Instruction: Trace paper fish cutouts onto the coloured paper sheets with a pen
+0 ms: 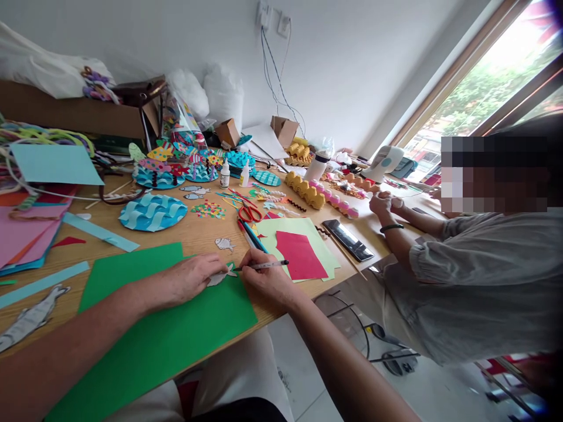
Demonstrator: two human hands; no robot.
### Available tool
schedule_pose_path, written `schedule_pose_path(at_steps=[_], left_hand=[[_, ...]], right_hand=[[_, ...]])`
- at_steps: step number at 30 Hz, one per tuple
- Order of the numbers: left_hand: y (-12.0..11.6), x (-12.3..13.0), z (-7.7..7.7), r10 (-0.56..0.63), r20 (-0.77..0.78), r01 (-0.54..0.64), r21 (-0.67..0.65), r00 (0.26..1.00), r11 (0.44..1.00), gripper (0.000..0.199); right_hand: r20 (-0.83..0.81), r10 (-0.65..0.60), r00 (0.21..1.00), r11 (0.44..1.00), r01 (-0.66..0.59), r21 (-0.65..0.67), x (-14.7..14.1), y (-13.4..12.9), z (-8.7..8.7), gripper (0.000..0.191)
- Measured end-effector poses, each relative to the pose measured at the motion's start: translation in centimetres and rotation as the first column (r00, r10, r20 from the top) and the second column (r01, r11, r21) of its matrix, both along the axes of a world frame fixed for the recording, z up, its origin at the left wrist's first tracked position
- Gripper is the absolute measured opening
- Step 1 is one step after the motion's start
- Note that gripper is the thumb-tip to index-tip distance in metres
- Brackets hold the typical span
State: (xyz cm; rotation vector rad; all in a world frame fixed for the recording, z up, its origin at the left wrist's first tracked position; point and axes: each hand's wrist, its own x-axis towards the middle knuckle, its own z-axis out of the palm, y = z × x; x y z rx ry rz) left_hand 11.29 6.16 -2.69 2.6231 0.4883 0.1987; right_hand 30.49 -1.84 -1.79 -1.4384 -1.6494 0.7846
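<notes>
On a green sheet of paper, my left hand presses down a small paper fish cutout with its fingertips, which hide part of the fish. A slim pen is pinched in my right hand. Its tip meets the green sheet beside the fish's tail. Just beyond my hands lies another fish cutout. Red scissors and a blue marker rest close above my right hand. A red piece of paper lies on pale green sheets to the right.
Blue wavy paper discs, glue bottles and yellow egg-carton strips stand farther back. Coloured paper is stacked at left. A phone lies near the right edge. A person in a grey top works at the right.
</notes>
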Motion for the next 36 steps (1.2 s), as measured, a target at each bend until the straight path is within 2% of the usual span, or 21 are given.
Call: schedule_pose_path(at_steps=[11,22,36], left_hand=[[-0.15,0.01,0.6,-0.001,-0.001,0.001,-0.003,1.0,1.0,0.029],[-0.09,0.01,0.24,0.001,0.001,-0.001,-0.01,1.0,1.0,0.028],[-0.3,0.08,0.52,0.004,0.002,-0.004,-0.017,1.0,1.0,0.03]], right_hand=[[0.02,0.039,0.999,0.999,-0.039,0.0,-0.4,0.25,0.07,0.007],[0.045,0.037,0.998,0.999,-0.037,0.001,-0.43,0.2,0.07,0.007],[0.092,-0.07,0.993,0.997,0.069,0.022,-0.66,0.5,-0.21,0.011]])
